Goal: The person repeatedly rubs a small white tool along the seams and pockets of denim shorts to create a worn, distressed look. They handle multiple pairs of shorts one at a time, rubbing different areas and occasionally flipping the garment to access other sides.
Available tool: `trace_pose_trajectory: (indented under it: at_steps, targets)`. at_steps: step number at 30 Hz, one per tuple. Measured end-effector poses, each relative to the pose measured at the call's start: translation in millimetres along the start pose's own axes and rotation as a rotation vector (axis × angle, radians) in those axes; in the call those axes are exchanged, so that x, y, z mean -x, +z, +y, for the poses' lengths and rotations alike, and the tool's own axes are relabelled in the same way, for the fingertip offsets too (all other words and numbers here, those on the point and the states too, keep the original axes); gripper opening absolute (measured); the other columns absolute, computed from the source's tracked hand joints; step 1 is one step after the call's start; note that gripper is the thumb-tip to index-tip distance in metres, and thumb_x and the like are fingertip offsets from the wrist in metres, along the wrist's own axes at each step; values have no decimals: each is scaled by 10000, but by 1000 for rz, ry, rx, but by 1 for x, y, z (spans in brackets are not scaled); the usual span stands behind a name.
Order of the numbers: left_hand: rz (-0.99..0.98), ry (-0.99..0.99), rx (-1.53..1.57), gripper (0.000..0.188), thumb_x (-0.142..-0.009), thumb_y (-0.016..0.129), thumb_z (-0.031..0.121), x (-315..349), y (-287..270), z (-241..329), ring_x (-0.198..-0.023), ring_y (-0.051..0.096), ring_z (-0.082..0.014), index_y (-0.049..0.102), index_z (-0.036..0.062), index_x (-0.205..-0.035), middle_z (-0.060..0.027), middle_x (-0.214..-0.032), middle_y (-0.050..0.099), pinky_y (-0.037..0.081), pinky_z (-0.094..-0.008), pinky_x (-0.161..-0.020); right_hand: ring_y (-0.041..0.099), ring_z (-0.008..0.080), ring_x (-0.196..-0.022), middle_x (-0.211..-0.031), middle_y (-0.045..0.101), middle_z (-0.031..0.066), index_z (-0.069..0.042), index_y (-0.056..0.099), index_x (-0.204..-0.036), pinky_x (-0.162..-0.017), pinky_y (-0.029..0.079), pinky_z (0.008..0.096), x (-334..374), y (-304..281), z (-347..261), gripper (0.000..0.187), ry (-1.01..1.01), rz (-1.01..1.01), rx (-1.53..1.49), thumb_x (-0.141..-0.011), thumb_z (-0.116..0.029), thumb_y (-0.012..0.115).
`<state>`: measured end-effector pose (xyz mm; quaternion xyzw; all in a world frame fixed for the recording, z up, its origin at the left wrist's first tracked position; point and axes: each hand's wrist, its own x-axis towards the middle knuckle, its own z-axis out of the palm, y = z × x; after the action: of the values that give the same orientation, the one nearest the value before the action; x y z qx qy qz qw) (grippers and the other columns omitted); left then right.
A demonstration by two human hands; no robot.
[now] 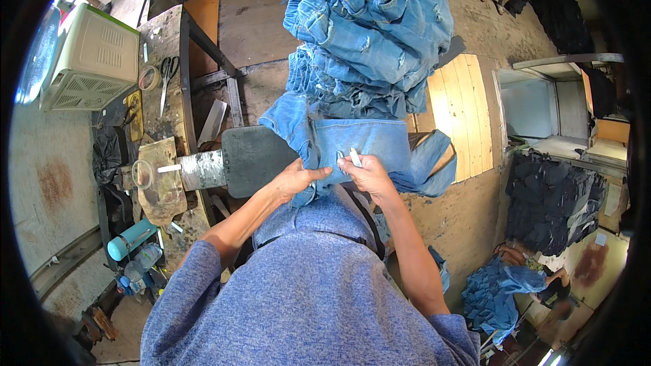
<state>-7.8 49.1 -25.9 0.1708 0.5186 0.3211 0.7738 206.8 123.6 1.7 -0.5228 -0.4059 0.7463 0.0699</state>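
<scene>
A pair of blue jeans (369,137) lies spread in front of my body, one leg (428,171) trailing off to the right. My left hand (303,178) is closed on the cloth near its left edge, thumb on top. My right hand (368,176) grips a short white stick (355,157) and presses on the denim beside the left one. What kind of stick it is, I cannot tell. Under the left end of the jeans runs a dark flat board (254,161). Directly beyond rises a tall heap of blue jeans (369,27).
On the left, a worn workbench (165,41) carries scissors (167,81), a tape roll (148,78) and a beige appliance (95,57). A turquoise bottle (132,238) stands nearby. Dark garments (553,200) are stacked at right. Another person (557,288) is lower right, by blue jeans (495,291).
</scene>
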Motion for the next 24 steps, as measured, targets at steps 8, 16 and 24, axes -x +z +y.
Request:
trace_pose_trajectory:
  at_steps: [8, 16, 24]
  targets:
    - [41, -25, 2, 639, -905, 853, 296, -1, 0, -3, -1287, 593, -242, 608, -2, -1414, -125, -1360, 681, 406, -377, -1135, 332, 1, -509, -670, 437, -119, -68, 633, -1124, -449, 231, 221, 4, -4, -3, 267, 98, 19, -114, -1043, -307, 720]
    - [-18, -3, -14, 671, -909, 855, 270, -4, -3, -2, -1294, 582, -240, 565, -13, -1444, -121, -1378, 662, 407, -378, -1134, 312, -11, -500, -660, 396, -138, -108, 604, -1087, -443, 234, 211, -2, -1, -2, 194, 39, -29, 60, -1044, -257, 720]
    - [18, -22, 56, 611, -919, 852, 213, -10, -8, -11, -1210, 618, -193, 576, -12, -1415, -81, -1318, 680, 471, -366, -1071, 327, -4, -519, -714, 415, -111, -96, 550, -1105, -463, 267, 198, -2, -11, 9, 187, 167, -81, -371, -1058, -203, 696]
